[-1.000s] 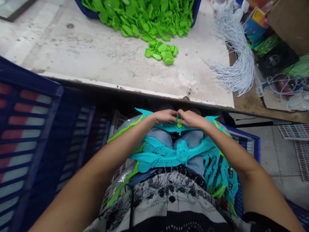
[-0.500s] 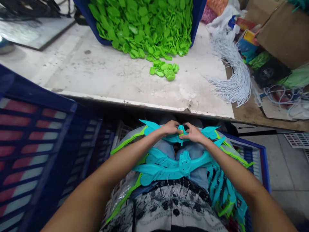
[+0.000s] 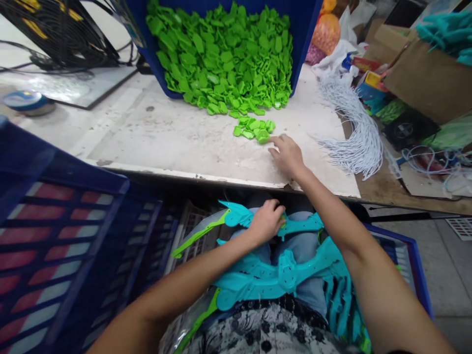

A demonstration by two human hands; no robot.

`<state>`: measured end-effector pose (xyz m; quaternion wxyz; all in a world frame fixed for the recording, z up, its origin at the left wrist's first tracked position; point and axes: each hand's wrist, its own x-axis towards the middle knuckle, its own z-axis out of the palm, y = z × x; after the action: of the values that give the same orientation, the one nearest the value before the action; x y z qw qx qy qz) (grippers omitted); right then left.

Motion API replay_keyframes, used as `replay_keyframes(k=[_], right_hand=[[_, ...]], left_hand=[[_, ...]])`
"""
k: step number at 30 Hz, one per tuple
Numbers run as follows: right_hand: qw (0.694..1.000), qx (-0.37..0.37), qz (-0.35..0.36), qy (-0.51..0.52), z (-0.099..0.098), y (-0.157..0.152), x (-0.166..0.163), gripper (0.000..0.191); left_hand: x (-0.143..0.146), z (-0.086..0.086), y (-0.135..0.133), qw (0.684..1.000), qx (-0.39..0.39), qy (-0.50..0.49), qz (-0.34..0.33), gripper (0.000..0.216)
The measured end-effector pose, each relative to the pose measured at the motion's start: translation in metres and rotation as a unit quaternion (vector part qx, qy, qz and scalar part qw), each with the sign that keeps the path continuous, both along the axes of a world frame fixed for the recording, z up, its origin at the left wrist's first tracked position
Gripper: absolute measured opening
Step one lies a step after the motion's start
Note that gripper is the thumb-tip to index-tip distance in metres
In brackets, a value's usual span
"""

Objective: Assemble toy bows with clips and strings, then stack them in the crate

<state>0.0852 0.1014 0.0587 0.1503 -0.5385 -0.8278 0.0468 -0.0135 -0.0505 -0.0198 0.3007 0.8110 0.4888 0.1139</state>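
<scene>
While the left hand (image 3: 266,221) holds a turquoise bow (image 3: 302,225) over the lap, just below the near edge of the table (image 3: 177,142), the right hand (image 3: 285,155) reaches out above the tabletop to a small pile of green pieces (image 3: 254,128). The left fingers are curled closed around the middle of that bow, with a yellow-green bit (image 3: 283,220) peeping out beside them. The right thumb and forefinger stand apart, the forefinger's tip right by the nearest piece; whether it actually touches, I can't tell from here. A second bow (image 3: 287,273) lies across the jeans (image 3: 302,246), farther from the table than the first. On the table, behind the small pile, a blue bin (image 3: 308,44) faces the person, holding a big heap of more green pieces (image 3: 228,59). White strings (image 3: 363,147) lie in a bunch at the table's right end, and a roll of tape (image 3: 27,103) sits on its left part. In front of the table, at the left, stands a tall blue crate (image 3: 73,162)
</scene>
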Motion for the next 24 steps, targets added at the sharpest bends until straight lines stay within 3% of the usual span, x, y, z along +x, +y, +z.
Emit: replay_keyframes(k=[2, 5, 10, 13, 17, 21, 24], right_hand=[[1.000, 0.016, -0.005, 0.015, -0.010, 0.031, -0.012, 0.027], [1.000, -0.001, -0.022, 0.021, -0.022, 0.051, -0.021, 0.020], [0.996, -0.023, -0.004, 0.083, -0.015, 0.033, -0.009, 0.009], [0.978, -0.026, 0.012, 0.204, -0.006, -0.008, 0.015, 0.013], [0.924, -0.089, -0.023, 0.371, -0.012, -0.099, 0.053, 0.024], [0.868, -0.152, -0.132, 0.455, -0.050, -0.179, 0.074, 0.026], [0.837, -0.188, -0.183, 0.481, -0.082, -0.205, 0.074, 0.030]], left_hand=[[0.000, 0.000, -0.015, 0.995, 0.056, 0.056, -0.059, 0.046], [0.001, -0.007, -0.029, 0.982, 0.091, 0.129, -0.105, 0.053], [0.001, -0.006, -0.022, 0.977, 0.076, 0.152, -0.128, 0.051], [-0.005, 0.004, -0.003, 0.988, 0.027, 0.077, -0.128, 0.055], [-0.014, 0.012, 0.035, 0.987, -0.072, -0.025, -0.138, 0.044], [-0.015, 0.010, 0.065, 0.965, -0.187, -0.083, -0.161, 0.046], [-0.013, 0.007, 0.073, 0.950, -0.237, -0.096, -0.177, 0.047]])
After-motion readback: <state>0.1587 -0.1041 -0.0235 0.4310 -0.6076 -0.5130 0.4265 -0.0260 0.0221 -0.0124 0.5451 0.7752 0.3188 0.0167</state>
